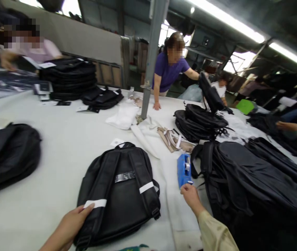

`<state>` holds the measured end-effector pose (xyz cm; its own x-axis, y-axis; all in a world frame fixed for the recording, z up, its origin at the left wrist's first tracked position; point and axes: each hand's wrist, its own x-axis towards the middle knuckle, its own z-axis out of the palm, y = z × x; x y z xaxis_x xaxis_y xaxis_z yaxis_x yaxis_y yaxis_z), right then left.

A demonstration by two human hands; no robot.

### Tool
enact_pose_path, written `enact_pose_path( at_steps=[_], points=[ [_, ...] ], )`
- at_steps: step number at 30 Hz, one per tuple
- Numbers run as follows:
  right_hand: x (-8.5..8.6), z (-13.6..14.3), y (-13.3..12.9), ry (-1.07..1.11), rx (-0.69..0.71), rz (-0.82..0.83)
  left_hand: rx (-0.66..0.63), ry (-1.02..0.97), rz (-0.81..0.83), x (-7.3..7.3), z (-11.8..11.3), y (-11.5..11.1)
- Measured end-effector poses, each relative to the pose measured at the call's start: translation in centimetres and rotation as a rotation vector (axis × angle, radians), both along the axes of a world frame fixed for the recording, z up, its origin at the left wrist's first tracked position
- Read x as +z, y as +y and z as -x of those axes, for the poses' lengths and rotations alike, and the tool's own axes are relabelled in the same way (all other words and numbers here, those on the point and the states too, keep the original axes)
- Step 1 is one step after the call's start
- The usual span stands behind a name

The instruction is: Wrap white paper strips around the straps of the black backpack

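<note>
A black backpack lies on the table in front of me, its shoulder straps facing up. White bands wrap both straps, and a shiny clear strip shows on the back panel between them. My left hand grips the left strap, with the thumb on its white band. To the right of the backpack stands a blue tape dispenser with a roll in it. The fingers of my right hand are pinched at the dispenser's near end, on the tape; the tape itself is barely visible there.
Black backpacks are heaped at right, and another lies at left. A grey post rises from the white table. Beige strips lie beyond the dispenser. Across the table a person in purple handles a black bag.
</note>
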<state>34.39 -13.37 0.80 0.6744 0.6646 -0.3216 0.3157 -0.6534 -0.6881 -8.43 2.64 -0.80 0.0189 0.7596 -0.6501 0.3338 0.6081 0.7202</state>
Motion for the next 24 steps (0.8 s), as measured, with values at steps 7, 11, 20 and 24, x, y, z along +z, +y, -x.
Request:
enact_pose_path(
  at_steps=[7, 11, 20, 24],
  points=[
    [2.6, 19.5, 10.1, 0.512, 0.666, -0.137, -0.045, 0.001, -0.090, 0.2, -0.1, -1.2],
    [2.4, 26.0, 14.0, 0.347, 0.765, 0.068, -0.072, 0.030, -0.167, 0.1, 0.0, -1.6],
    [1.0, 26.8, 16.0, 0.188, 0.782, 0.269, -0.042, 0.025, -0.184, -0.8, 0.4, -1.9],
    [0.8, 27.1, 16.7, 0.193, 0.777, 0.313, -0.042, -0.002, -0.176, -0.6, 0.2, -1.9]
  ],
)
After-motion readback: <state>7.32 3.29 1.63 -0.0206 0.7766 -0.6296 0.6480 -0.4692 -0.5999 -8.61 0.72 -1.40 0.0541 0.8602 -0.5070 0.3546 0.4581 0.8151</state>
